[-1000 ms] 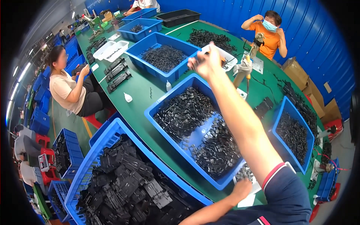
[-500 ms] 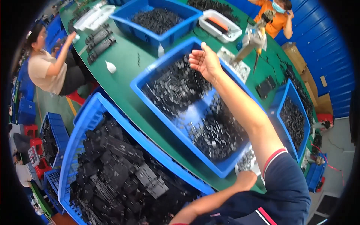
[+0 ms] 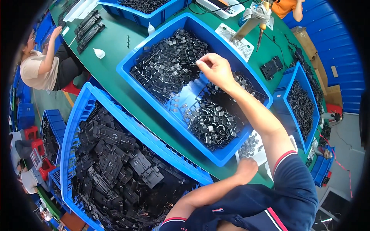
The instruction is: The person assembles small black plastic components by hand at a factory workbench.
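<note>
My right hand [image 3: 217, 71] hangs over the long blue bin [image 3: 175, 119], thumb and forefinger pinched together. Whatever the pinch holds is too small to make out. Below it in the bin lie two heaps of small black parts with shiny metal tabs, a larger far heap [image 3: 169, 61] and a smaller near heap [image 3: 212, 125]. Close to my body, my left hand [image 3: 246, 170] is curled closed beside a white tray [image 3: 262, 156] of small silvery pieces. Its fingertips are turned from view, so its contents are hidden.
A large blue crate [image 3: 144, 134] of black plastic housings stands at the left. Another blue bin [image 3: 283, 102] of black parts sits at the right. Beyond are a clamped tool [image 3: 250, 23], a black block [image 3: 271, 67] and a white bottle [image 3: 99, 53]. Co-workers sit at the far side and left.
My right hand has gone from raised with fingers apart to a lowered pinch over the bin. The view has tilted, shifting the bins upward in the picture. My left hand stays by the tray.
</note>
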A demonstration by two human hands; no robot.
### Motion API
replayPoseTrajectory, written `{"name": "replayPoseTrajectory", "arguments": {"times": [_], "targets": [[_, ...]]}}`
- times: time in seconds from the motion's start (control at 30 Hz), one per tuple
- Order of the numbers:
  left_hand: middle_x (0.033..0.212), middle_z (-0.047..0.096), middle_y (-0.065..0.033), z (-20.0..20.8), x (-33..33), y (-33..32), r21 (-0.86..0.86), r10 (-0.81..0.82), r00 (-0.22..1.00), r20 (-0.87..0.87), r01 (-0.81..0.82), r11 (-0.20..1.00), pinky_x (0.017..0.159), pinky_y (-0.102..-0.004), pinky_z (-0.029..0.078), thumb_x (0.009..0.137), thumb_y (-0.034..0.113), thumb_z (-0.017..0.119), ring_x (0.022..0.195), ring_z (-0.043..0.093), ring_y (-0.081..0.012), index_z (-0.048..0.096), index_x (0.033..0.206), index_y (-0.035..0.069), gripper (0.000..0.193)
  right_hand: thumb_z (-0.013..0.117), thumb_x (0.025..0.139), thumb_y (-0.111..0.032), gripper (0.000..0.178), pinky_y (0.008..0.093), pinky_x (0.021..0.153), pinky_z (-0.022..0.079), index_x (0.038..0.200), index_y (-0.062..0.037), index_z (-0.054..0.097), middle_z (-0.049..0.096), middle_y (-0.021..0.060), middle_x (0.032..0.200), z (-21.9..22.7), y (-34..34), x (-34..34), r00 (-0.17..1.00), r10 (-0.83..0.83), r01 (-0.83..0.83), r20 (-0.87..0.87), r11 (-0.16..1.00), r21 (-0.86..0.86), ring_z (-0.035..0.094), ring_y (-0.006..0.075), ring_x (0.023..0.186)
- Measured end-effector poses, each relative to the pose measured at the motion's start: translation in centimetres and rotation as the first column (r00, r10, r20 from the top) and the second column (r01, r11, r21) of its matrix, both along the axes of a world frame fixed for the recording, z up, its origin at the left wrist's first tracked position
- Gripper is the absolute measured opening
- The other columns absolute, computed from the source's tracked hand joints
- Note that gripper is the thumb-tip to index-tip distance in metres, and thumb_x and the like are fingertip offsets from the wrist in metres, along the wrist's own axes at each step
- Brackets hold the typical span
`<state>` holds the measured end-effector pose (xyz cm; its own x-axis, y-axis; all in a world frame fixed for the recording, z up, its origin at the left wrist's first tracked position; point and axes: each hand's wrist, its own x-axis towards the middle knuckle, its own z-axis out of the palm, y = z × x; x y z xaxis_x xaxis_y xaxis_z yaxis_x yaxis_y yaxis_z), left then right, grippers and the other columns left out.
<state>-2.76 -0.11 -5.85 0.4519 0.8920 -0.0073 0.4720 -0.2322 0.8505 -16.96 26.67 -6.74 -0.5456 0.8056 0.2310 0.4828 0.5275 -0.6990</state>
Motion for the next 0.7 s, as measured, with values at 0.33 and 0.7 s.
{"name": "replayPoseTrajectory", "arguments": {"times": [0.33,0.7], "targets": [[0.076,0.063,-0.0139,-1.0,0.7,0.1,-0.024,-0.011,0.988,-0.152,0.007,1.0,0.065,-0.0351,0.048,0.07,0.008,0.054,0.074,0.062,-0.0252,0.065,0.07,0.003,0.012,0.069,0.073,-0.03,0.026,0.0375,0.07,0.049,0.084,-0.0073,0.064,0.061,0.0096,0.082,1.4,0.6,-2.6,0.902,-0.006,-0.07,0.431,0.985,0.16,0.061,0.0268,0.081],[0.07,0.06,-0.0203,-1.0,0.9,-0.1,-0.007,0.022,0.996,-0.084,-0.023,1.0,0.062,-0.0399,0.048,0.068,0.003,0.052,0.069,0.061,-0.0308,0.06,0.073,-0.006,0.013,0.071,0.074,-0.027,0.027,0.0301,0.069,0.049,0.092,-0.0072,0.069,0.068,0.0092,0.081,3.9,3.5,0.1,0.995,-0.042,0.072,0.09,0.929,-0.363,0.064,0.0177,0.074]]}}
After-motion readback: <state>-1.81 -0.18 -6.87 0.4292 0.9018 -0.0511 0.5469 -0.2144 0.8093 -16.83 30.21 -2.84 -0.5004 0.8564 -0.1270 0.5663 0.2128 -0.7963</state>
